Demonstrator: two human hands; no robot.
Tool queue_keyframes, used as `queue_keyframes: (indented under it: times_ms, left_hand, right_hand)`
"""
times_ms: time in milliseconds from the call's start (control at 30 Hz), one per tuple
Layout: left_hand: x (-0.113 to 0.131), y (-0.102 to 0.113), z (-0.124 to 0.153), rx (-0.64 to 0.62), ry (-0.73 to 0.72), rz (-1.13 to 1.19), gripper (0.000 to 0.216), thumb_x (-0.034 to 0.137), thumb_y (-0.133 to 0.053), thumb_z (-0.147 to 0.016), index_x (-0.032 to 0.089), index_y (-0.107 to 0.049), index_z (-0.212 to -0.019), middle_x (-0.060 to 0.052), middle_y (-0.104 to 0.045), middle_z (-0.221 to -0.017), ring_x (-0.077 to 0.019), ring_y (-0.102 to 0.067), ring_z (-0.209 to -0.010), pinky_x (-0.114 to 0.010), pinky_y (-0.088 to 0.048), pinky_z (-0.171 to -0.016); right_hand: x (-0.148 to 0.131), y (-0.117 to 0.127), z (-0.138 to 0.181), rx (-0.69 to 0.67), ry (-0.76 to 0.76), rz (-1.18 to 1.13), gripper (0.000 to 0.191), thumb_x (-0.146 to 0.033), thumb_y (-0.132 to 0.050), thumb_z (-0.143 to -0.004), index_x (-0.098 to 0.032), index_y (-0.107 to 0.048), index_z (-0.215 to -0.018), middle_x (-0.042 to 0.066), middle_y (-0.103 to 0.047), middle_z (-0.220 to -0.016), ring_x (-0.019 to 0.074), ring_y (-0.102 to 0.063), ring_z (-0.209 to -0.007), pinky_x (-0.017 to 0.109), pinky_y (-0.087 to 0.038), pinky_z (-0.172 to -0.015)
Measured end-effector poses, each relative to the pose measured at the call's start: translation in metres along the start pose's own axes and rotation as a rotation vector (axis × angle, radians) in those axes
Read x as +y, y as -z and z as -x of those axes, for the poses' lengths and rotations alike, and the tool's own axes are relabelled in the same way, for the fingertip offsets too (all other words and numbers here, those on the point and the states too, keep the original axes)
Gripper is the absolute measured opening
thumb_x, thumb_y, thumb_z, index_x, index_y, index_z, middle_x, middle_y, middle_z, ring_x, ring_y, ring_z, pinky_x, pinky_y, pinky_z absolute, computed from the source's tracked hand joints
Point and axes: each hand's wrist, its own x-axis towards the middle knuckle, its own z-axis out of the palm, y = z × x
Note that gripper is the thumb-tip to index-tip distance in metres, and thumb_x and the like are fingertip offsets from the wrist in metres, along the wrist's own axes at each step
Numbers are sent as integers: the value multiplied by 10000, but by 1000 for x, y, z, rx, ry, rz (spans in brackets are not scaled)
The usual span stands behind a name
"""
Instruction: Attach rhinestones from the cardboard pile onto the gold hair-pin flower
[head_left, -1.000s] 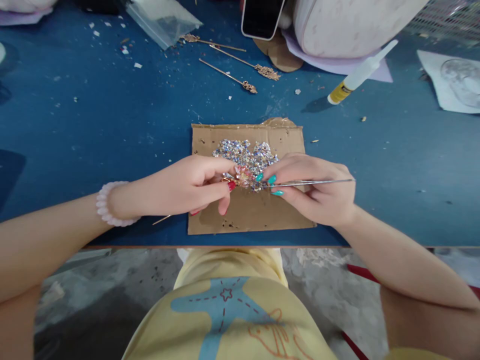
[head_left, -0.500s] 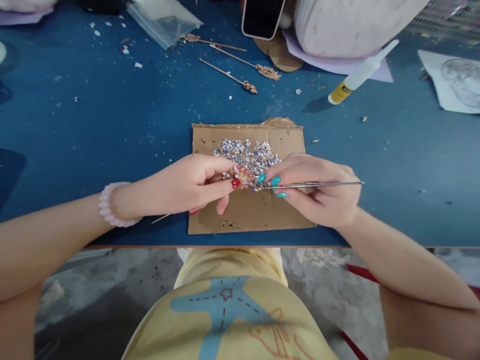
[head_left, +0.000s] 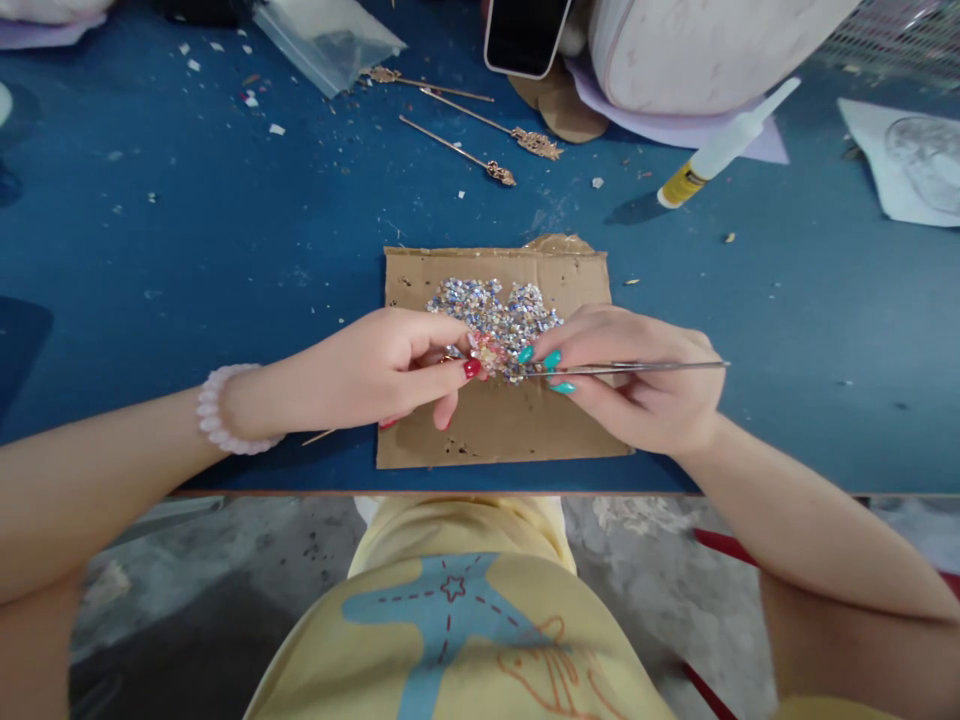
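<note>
My left hand pinches a pink flower ornament at its fingertips. My right hand is clamped on metal tweezers, their tips pointing toward the ornament; whether they grip anything I cannot tell. Just beyond my fingertips, glittering stones lie heaped on cardboard reaching beneath both hands.

in my left hand i pinch a small pink, glassy, flower-like ornament; a thin gold-coloured stick shows below that hand. my right hand holds slim silver tweezers almost level, tips pointing left, near the ornament.
</note>
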Motion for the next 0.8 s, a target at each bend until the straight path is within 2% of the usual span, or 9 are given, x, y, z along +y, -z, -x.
queue_keyframes:
  times_ms: [267,800]
  left_hand:
    - [0,0,0,2,-15,29,119,246,-553,-997,225,-606,-892,51,-734,-627,-38,-502,-362,-135,-376,-355]
    - [-1,1,-1,11,-15,1,120,233,-563,-966,217,-638,-873,42,-742,-634,-38,-519,-372,-135,-391,-365]
  right_hand:
    - [-3,0,1,-13,-3,51,61,-185,-669,-1030,-206,-721,-1006,59,-817,-940,182,-815,-910,330,-690,-827]
    - [-9,1,-1,-40,-2,101,73,-195,-651,-1043,-253,-690,-1024,39,-823,-973,168,-810,-877,321,-692,-797]
